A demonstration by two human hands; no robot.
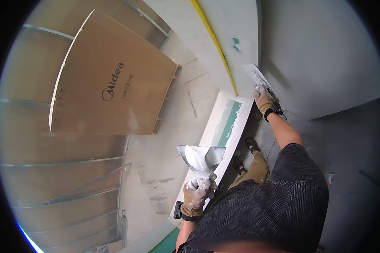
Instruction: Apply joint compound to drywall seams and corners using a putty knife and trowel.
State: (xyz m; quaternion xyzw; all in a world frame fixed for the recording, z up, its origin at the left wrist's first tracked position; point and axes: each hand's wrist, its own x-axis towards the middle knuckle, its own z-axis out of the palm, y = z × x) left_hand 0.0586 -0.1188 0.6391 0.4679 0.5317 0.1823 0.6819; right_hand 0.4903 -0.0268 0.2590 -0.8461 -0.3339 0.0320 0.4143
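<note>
My left hand (197,193), in a putty-smeared tan glove, is closed around the handle of a wide grey putty knife (218,157). A thick lump of white putty (197,157) sits on its blade. Stretched forward to the right, my right hand (263,98) wears a similar glove and grips a flat plastering trowel (257,75). Its blade lies against the pale wall (247,46) near the inside corner, and putty clings to it around my fingers. The trowel's handle is mostly hidden by the hand.
A low white ledge with a green strip (230,122) runs between my hands. A yellow strip (215,38) lines the wall. Beyond the ledge stands a large cardboard box (114,80) on a pallet, beside metal-framed brown panels (71,173). A smooth grey wall (325,63) rises at right.
</note>
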